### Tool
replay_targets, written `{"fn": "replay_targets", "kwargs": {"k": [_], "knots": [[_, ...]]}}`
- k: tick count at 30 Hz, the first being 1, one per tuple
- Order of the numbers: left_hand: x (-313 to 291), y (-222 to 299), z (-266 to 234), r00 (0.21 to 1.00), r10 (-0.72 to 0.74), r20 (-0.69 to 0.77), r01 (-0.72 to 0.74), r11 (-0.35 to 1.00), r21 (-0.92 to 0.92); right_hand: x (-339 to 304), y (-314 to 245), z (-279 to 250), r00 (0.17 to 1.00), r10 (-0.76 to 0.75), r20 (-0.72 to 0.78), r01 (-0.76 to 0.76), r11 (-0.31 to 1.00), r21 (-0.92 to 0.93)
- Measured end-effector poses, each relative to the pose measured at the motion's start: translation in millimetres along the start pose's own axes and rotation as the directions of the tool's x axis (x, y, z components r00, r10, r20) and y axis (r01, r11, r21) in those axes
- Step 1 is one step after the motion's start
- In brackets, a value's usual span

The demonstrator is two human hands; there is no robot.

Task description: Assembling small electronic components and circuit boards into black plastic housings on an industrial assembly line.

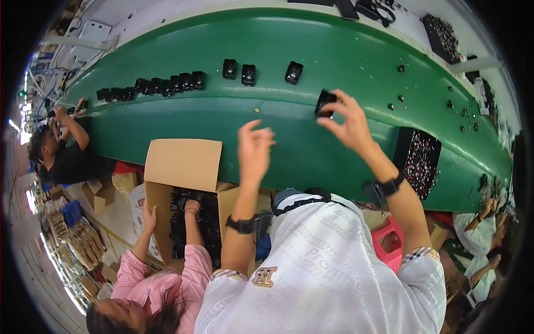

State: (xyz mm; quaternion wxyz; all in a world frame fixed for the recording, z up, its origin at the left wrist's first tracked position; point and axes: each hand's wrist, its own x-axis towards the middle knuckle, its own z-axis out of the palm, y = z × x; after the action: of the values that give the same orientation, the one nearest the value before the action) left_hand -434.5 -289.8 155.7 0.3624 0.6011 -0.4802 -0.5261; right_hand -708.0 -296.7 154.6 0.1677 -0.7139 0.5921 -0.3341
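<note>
My right hand (347, 119) pinches a small black plastic casing (325, 104) between thumb and fingers, over the green belt (311, 147). My left hand (255, 147) is raised above the near part of the belt with nothing seen in it, its fingers apart and a little blurred. Farther off, a similar black casing (293, 72) lies alone, and two more casings (248, 74) sit side by side to its left. A row of several black casings (169, 85) runs on toward the far left.
A black tray (401, 153) of small parts lies right of my right forearm. A co-worker in pink reaches into an open cardboard box (183, 161) at near left. Small dark parts (450, 104) are scattered on the right. Other people work at both ends.
</note>
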Motion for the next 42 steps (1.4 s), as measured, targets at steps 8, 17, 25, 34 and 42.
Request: {"fn": "replay_targets", "kwargs": {"k": [8,17,25,34,42], "knots": [[-85,-169,-187,0.706,0.126,-0.697,0.140,0.940,0.311,56,112,93,0.997,-0.014,-0.072,-0.004,0.969,-0.248],[-116,-283,-249,0.765,-0.343,-0.546,0.556,0.778,0.291,74,60,69,0.996,-0.090,0.028,0.094,0.969,-0.228],[-58,-297,-242,0.598,-0.766,-0.238,0.611,0.243,0.753,-35,233,-37,0.804,0.516,-0.295,-0.570,0.530,-0.628],[-115,-214,-249,0.674,-0.452,-0.584,0.718,0.588,0.373,-44,245,-34,0.703,0.711,0.012,-0.676,0.674,-0.297],[-93,-63,-200,0.768,0.279,-0.577,-0.039,0.919,0.393,-46,237,-19,0.735,0.526,-0.428,-0.674,0.504,-0.540]]}}
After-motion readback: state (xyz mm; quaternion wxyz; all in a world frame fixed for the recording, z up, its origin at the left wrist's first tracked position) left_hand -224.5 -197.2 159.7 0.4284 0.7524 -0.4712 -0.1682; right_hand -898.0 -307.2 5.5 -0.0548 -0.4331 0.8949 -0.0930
